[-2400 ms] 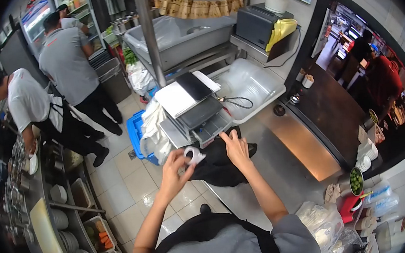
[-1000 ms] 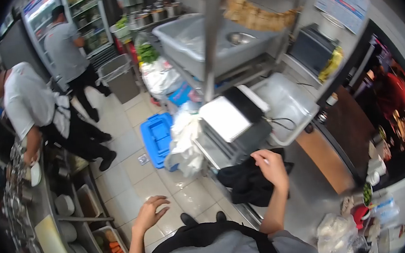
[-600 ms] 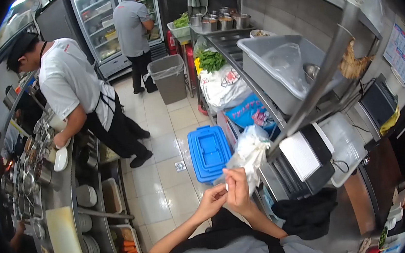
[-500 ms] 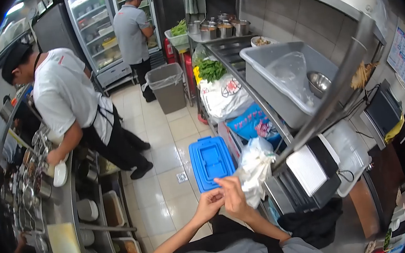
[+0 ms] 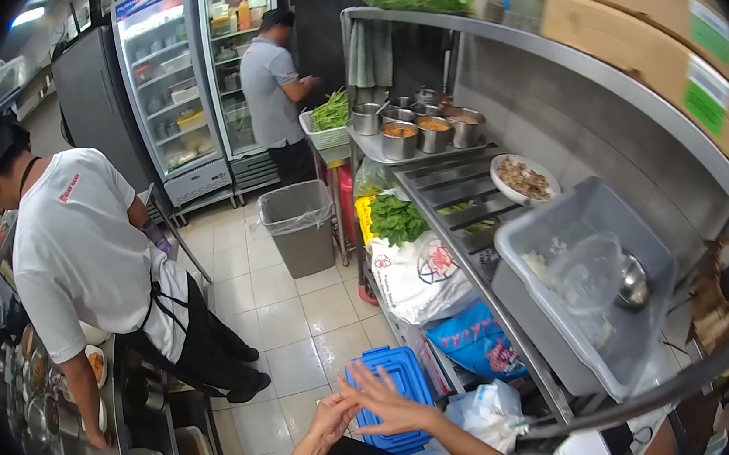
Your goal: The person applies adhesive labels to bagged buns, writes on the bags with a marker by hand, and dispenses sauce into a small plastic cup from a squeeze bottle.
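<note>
My left hand [image 5: 334, 418] is in front of my body with its fingers pinched together; whatever they hold, if anything, is too small to make out. Right beside it, my right hand [image 5: 392, 407] has its fingers spread and holds nothing visible. The two hands meet or overlap near the left fingertips. On the floor beyond and below them stands a blue lidded box [image 5: 412, 372], partly covered by my right hand. White plastic bags [image 5: 492, 413] lie just to the right of it.
A metal rack on the right holds a grey tub [image 5: 521, 300], a bowl of food [image 5: 525, 179] and metal pots [image 5: 400, 139]. Cardboard boxes [image 5: 618, 36] sit above. A person [image 5: 77, 246] leans over the left counter; another person [image 5: 271, 92] stands near the fridges. A bin [image 5: 299, 234] is ahead.
My view has shifted forward and to the right, bringing the rack closer. My right hand's fingers have spread from a bent pose. The person at left has an arm lower on the counter.
</note>
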Demonstrator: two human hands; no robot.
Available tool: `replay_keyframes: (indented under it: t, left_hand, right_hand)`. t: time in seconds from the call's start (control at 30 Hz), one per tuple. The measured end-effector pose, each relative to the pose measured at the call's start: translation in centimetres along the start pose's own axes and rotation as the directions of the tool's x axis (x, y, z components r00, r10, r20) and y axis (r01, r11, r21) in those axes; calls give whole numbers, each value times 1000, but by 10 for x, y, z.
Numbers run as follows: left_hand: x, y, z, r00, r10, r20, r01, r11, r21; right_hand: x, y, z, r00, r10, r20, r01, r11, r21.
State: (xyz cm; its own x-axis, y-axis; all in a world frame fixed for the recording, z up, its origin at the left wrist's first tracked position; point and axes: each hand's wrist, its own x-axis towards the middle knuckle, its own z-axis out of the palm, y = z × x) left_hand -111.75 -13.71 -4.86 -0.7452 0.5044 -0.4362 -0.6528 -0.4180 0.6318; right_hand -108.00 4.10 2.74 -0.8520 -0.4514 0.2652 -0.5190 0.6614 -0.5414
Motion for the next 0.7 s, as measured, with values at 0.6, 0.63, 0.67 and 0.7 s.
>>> replay_keyframes:
  t: [0.6, 0.63, 0.67, 0.7]
  left_hand:
    - [675, 268, -242, 989, -122, -89, 25, 712, -702]
    - [703, 308, -227, 993, 73, -95, -118, 704, -700]
    - [720, 351, -208, 968, 122, -218, -220, 829, -514]
    - [738, 386, -194, 961, -34, -274, -133, 811, -570]
  right_hand:
    - [130, 228, -150, 239, 478, -845, -924, -156, -349]
    - [132, 228, -151, 241, 491, -837, -921, -157, -357]
    - [134, 229, -152, 246, 489, -837, -921, -153, -359]
    - [134, 229, -152, 250, 488, -836, -920, -150, -363]
